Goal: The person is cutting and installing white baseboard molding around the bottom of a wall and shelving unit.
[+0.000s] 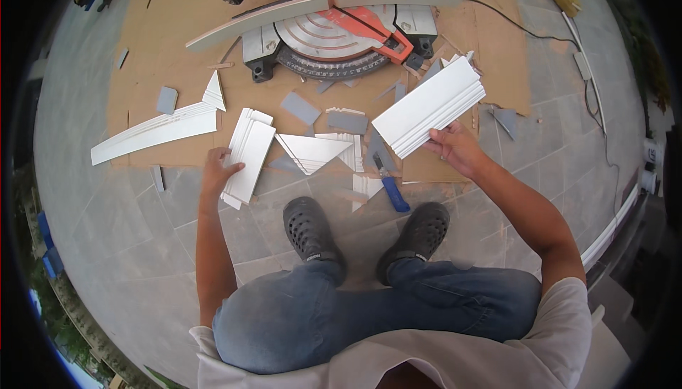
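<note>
My right hand (455,147) grips the near end of a short white moulding piece (430,105), lifted and angled up to the right. My left hand (219,169) holds a stack of shorter white moulding pieces (249,153) by its left edge, low over the floor. Between the hands lie triangular white offcuts (312,151) and a blue-handled tool (391,188). I am squatting, with both dark clogs (369,233) on the grey tiles.
A red and grey mitre saw (334,34) stands ahead on brown cardboard (156,48), with a long white moulding strip (320,7) across its fence. Another long mitred strip (153,130) lies at left. Grey scraps litter the floor. A black cable (529,30) runs right.
</note>
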The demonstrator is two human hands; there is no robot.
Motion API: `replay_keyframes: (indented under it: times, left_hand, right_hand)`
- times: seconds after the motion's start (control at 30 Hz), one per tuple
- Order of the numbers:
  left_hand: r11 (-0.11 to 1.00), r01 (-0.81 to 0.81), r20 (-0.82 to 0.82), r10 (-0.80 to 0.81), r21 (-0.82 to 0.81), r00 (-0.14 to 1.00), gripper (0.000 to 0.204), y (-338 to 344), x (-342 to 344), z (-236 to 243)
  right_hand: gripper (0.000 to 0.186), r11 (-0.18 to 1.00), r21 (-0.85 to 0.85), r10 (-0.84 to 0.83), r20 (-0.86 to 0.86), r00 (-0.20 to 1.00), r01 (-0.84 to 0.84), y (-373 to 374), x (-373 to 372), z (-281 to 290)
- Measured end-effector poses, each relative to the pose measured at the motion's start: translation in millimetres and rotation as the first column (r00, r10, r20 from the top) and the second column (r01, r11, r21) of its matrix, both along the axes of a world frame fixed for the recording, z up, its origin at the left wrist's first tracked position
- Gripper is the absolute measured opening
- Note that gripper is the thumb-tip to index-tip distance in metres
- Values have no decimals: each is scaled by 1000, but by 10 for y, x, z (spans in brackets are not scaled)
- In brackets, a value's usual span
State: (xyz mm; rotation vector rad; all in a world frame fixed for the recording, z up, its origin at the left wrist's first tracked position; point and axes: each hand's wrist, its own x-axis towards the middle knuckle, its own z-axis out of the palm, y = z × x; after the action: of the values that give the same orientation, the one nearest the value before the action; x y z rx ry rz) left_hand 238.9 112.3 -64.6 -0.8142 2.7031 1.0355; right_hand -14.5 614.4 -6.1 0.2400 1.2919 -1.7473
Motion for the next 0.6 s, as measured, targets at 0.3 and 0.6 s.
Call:
replay_keyframes:
  times: [0.3, 0.6]
  left_hand:
    - [998, 57, -284, -45, 33, 958, 28, 921, -690, 389]
    - [955, 182, -331, -98, 235, 938, 38, 1905, -1150, 857]
  right_hand:
    - [34, 899, 255, 413, -226, 882, -355, -144, 93, 69]
    - [23, 635, 643, 772, -506, 384, -429, -325, -15, 424]
